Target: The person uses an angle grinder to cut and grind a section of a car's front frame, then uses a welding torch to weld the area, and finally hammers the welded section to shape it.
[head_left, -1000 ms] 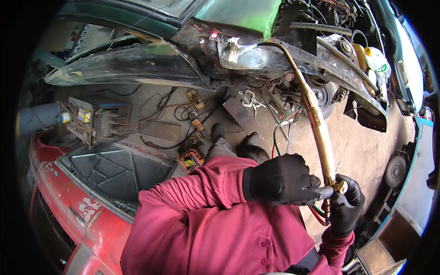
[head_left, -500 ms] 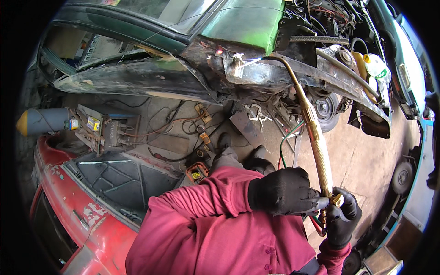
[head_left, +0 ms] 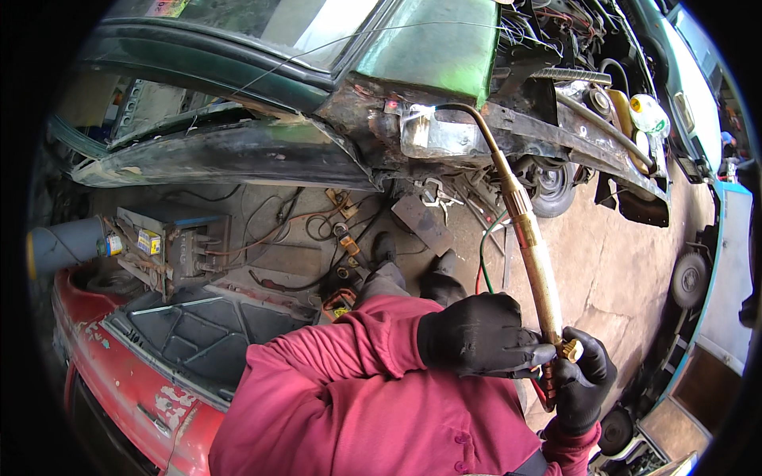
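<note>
A long brass gas torch [head_left: 533,258] slants up from my hands, its thin bent neck reaching toward the body of the green car. A small bright flame [head_left: 425,109] shows at the nozzle, close to a bare, shiny metal panel [head_left: 444,138]. My left hand [head_left: 480,336], in a black glove, has its fingers closed at the rear of the torch, by the valves. Around the same end, next to a brass valve knob [head_left: 572,351], my gloved right hand [head_left: 583,385] is closed. Red and green hoses [head_left: 486,258] run by the torch, partly hidden behind my left hand.
The stripped green car [head_left: 425,55] spans the far side, its engine bay exposed. Behind me at left are a red car [head_left: 143,389], a grey gas cylinder [head_left: 67,247] and a metal machine box [head_left: 178,246]. Cables and a clamp [head_left: 435,194] lie on the floor.
The view has shifted a little, and the torch sits slightly further left in it. At the nozzle the flame looks shorter. Both hands still hold the torch's rear end.
</note>
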`<action>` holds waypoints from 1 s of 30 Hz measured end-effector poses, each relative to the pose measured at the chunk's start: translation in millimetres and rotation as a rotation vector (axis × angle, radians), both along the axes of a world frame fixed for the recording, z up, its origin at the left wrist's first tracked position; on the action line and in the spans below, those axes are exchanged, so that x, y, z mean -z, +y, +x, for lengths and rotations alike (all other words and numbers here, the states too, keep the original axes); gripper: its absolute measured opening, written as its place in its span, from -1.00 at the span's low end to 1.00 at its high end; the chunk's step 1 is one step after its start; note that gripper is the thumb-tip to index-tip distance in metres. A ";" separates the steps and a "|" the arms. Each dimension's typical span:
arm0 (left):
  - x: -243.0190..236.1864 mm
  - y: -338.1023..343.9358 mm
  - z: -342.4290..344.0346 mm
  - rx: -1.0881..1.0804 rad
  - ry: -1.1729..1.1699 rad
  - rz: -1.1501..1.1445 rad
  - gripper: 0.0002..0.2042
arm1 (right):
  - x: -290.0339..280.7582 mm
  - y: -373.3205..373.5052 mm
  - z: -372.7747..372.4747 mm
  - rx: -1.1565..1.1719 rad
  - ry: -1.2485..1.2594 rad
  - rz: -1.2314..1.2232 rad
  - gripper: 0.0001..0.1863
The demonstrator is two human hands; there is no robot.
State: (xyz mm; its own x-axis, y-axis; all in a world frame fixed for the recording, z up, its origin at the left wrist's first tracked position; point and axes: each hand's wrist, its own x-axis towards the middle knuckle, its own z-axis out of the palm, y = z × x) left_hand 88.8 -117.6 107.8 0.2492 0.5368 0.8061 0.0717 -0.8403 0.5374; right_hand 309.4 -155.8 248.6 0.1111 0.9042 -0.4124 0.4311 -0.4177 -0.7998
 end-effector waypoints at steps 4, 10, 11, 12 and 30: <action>3.6 0.4 -8.3 -0.037 -0.019 -0.008 -0.73 | 0.2 4.2 -14.9 -0.025 0.003 0.004 -0.53; 6.7 0.5 -26.3 -0.045 0.051 -0.101 -0.65 | 0.5 12.1 -33.7 -0.137 -0.016 0.081 -0.52; 8.0 0.0 -32.7 0.008 0.056 -0.193 -0.63 | 2.0 13.3 -35.5 -0.152 -0.022 0.097 -0.52; 8.7 -0.8 -38.4 0.052 0.076 -0.281 -0.61 | 3.5 14.3 -36.8 -0.168 -0.026 0.113 -0.52; -4.6 27.5 -82.6 -0.072 -0.545 -1.245 -0.58 | 34.7 26.7 -55.1 -0.612 -0.429 0.450 -0.53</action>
